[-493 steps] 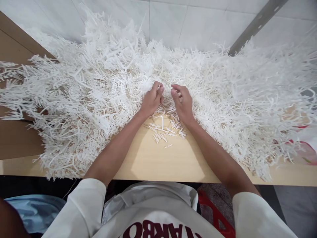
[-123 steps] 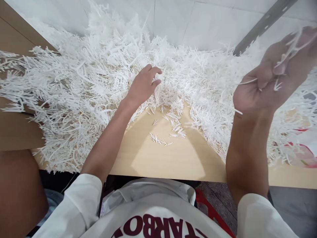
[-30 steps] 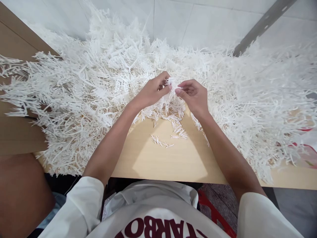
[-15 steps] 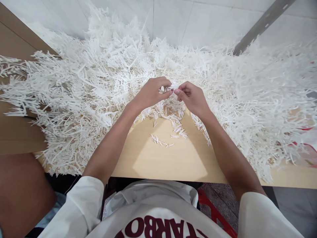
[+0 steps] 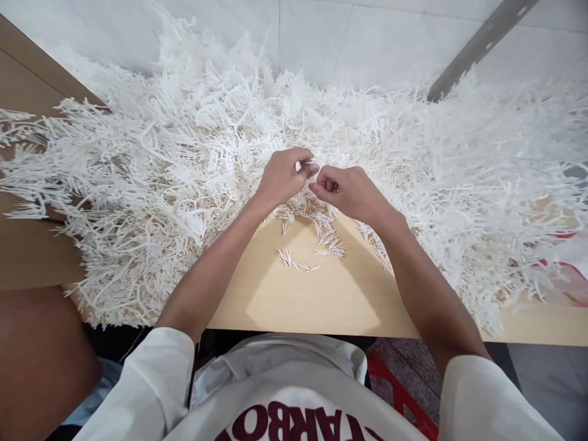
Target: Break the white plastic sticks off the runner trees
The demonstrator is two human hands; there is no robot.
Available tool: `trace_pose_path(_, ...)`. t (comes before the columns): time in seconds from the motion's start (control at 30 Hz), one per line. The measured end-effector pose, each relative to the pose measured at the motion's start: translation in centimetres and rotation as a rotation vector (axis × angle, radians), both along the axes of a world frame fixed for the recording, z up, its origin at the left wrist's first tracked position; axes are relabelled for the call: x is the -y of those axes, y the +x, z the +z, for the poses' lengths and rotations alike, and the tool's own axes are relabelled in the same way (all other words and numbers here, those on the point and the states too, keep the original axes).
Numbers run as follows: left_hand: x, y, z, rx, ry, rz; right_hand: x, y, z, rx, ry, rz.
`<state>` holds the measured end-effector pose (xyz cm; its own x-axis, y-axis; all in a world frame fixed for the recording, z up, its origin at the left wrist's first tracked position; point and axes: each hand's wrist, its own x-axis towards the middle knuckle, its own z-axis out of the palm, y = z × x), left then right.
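Note:
In the head view, my left hand [image 5: 281, 177] is bent inward, thumb and fingers pinching a small white plastic sprig that is mostly hidden. Close beside it on the right, my right hand [image 5: 351, 191] is closed, fingers curled and thumb pressed against them; whatever lies inside does not show. Both hands hover at the front of a big heap of white branching plastic sprigs [image 5: 184, 141]. Below them, small loose white sprig pieces [image 5: 288, 260] lie scattered on the light wooden table [image 5: 312, 306].
Cardboard [image 5: 37, 251] stands at the left, partly under the heap. A grey slotted metal post [image 5: 478, 52] rises behind, before a tiled wall [image 5: 312, 37]. A clear plastic bag with red marks [image 5: 567, 278] lies at right. Another person's bare limb [image 5: 43, 361] shows lower left.
My right hand has moved slightly left and toward me, its fingers curling tighter. My left hand has turned a little and stays pinched. The scattered pieces lie as before.

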<state>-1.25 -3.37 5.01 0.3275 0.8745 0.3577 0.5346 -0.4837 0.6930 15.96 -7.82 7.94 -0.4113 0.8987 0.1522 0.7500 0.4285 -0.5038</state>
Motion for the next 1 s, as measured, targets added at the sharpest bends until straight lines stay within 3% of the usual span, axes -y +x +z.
trace_pose_path(0.23,0.8,1.4,-0.5,0.063,-0.009,0.062,0.3,1.2,1.7,-0.034,-0.047,0.126)
trace_pose_path(0.3,0.1,0.5,-0.7,0.082,-0.008,0.135,1.3,1.0,2.7,-0.088,-0.176,0.282)
trace_pose_path(0.37,-1.0,-1.1,-0.7,0.131,-0.009,0.277,2.5,0.4,3.7,-0.117,-0.380,0.542)
trace_pose_path(0.4,-1.5,-2.0,-0.5,0.155,-0.005,0.313,3.0,0.0,4.1,-0.123,-0.425,0.591)
trace_pose_path(0.47,-2.2,-3.3,0.1,0.186,-0.014,0.268,3.3,-0.6,4.3,-0.203,-0.373,0.503)
trace_pose_path(0.57,-2.0,-3.5,1.3,0.219,-0.116,0.066,2.1,-0.6,3.2,-0.360,-0.187,0.155)
trace_pose_path(0.63,-1.5,-2.8,1.9,0.237,-0.165,-0.051,0.9,0.0,2.2,-0.414,-0.089,0.005)
trace_pose_path(0.83,-0.5,-2.1,2.3,0.231,-0.176,-0.138,-0.5,1.4,0.9,-0.468,-0.019,-0.090)
trace_pose_path(1.0,-0.1,-2.3,2.6,0.185,-0.201,-0.197,-0.7,1.7,0.5,-0.362,0.004,-0.149)
